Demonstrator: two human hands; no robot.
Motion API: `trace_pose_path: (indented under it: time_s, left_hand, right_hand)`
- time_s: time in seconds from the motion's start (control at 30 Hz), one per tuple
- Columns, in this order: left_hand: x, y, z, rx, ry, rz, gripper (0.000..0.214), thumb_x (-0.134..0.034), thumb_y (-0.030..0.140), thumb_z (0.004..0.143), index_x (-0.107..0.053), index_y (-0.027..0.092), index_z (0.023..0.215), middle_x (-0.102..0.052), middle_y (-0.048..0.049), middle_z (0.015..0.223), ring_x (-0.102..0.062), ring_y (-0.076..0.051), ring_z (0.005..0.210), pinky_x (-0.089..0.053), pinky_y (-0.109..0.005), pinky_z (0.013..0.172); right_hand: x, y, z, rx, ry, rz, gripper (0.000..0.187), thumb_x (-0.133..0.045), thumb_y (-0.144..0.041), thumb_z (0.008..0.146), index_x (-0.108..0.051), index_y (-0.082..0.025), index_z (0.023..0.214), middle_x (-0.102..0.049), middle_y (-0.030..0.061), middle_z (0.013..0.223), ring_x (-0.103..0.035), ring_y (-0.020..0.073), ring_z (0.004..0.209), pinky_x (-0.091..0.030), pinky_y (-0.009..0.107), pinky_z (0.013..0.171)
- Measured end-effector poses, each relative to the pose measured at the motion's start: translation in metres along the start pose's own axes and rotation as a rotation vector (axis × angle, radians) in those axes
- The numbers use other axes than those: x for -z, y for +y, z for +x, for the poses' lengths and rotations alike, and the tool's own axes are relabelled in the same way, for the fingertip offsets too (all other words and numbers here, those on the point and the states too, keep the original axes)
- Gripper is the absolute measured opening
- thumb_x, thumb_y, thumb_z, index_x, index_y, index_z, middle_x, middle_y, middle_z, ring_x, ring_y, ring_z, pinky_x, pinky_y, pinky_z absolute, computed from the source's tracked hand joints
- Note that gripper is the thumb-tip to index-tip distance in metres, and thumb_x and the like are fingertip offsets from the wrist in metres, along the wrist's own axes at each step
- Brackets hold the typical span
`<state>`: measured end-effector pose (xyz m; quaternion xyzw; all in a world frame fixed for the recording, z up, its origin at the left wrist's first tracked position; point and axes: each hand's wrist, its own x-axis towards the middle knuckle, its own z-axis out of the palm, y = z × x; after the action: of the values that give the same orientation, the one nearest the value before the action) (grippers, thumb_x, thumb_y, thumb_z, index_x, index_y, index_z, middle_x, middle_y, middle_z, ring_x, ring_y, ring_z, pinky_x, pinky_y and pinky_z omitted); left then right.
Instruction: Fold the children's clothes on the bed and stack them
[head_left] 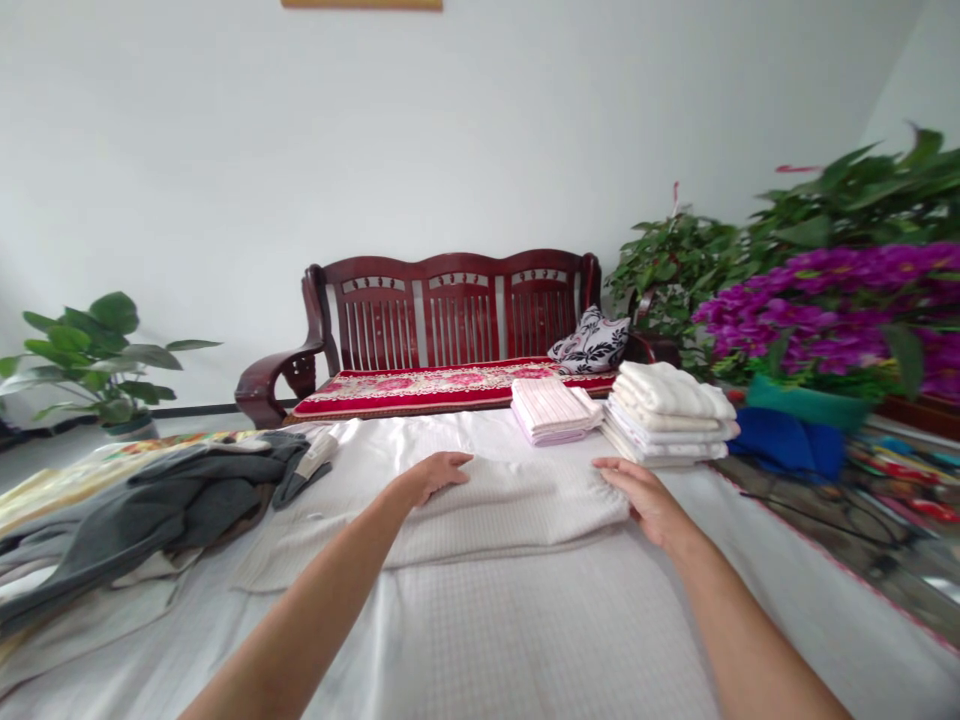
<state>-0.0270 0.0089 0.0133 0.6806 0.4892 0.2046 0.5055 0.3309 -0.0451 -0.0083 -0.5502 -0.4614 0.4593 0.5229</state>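
Observation:
A pale grey waffle-textured cloth (517,505) lies partly folded on the white-covered table (787,590) in front of me. My left hand (435,472) rests flat on its far left part, fingers stretched out and holding nothing. My right hand (641,495) lies flat on the folded cloth's right edge, fingers extended as well. Just beyond my hands sit a folded pink-striped cloth (551,408) and a stack of folded cream cloths (667,412).
A heap of dark grey and beige garments (142,510) lies at the table's left. A blue cloth (787,440) and potted purple flowers (832,320) stand at the right. Behind are a dark red wooden bench (450,335) with a patterned cushion (592,342) and a leafy plant (97,360).

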Motion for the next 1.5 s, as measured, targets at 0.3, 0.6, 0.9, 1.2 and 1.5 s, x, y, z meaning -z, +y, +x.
trace_pose_path:
  time_s: [0.3, 0.6, 0.9, 1.2, 1.5]
  left_hand:
    - [0.007, -0.015, 0.019, -0.147, 0.123, 0.362, 0.059, -0.061, 0.011, 0.072, -0.066, 0.020, 0.130, -0.071, -0.0047, 0.126, -0.066, -0.024, 0.113, -0.047, -0.031, 0.099]
    - [0.012, -0.033, 0.010, -0.064, 0.434, 0.779, 0.041, -0.058, 0.040, 0.092, -0.066, 0.020, 0.127, -0.070, -0.0131, 0.117, -0.064, -0.030, 0.112, -0.044, -0.038, 0.096]
    - [-0.023, -0.031, -0.046, -0.518, 0.399, 0.875, 0.027, -0.055, 0.028, 0.096, -0.066, 0.024, 0.120, -0.067, -0.0067, 0.119, -0.058, -0.023, 0.110, -0.042, -0.038, 0.100]
    - [-0.062, -0.026, -0.084, -0.558, 0.216, 0.758, 0.014, -0.054, 0.013, 0.089, -0.065, 0.021, 0.088, -0.065, -0.0015, 0.087, -0.058, -0.017, 0.085, -0.043, -0.028, 0.077]
    - [-0.052, -0.031, -0.086, -0.611, 0.181, 0.709, 0.016, -0.050, 0.020, 0.097, -0.057, 0.020, 0.082, -0.062, -0.0008, 0.082, -0.054, -0.016, 0.080, -0.040, -0.027, 0.074]
  right_hand:
    - [0.008, 0.004, -0.002, 0.023, -0.040, -0.285, 0.054, -0.072, -0.040, 0.064, -0.070, -0.019, 0.114, -0.053, -0.0052, 0.058, -0.040, 0.0105, 0.047, -0.024, 0.023, 0.043]
    - [0.015, 0.028, 0.021, 0.160, 0.131, -0.473, 0.052, -0.075, -0.037, 0.063, -0.073, -0.016, 0.111, -0.069, 0.0028, 0.077, -0.063, 0.0204, 0.074, -0.045, 0.028, 0.064]
    - [0.014, 0.019, 0.014, 0.067, 0.155, -0.944, 0.057, -0.065, -0.056, 0.079, -0.067, -0.022, 0.125, -0.072, 0.0105, 0.117, -0.067, 0.0273, 0.103, -0.048, 0.032, 0.084]
    - [-0.006, 0.016, 0.009, 0.142, 0.174, -1.132, 0.057, -0.058, -0.058, 0.083, -0.063, -0.021, 0.125, -0.065, 0.0148, 0.126, -0.059, 0.0333, 0.118, -0.045, 0.038, 0.093]
    - [-0.006, 0.022, 0.019, 0.337, 0.205, -0.673, 0.038, -0.066, -0.048, 0.076, -0.057, -0.023, 0.103, -0.069, 0.0023, 0.091, -0.064, 0.0223, 0.087, -0.047, 0.030, 0.078]
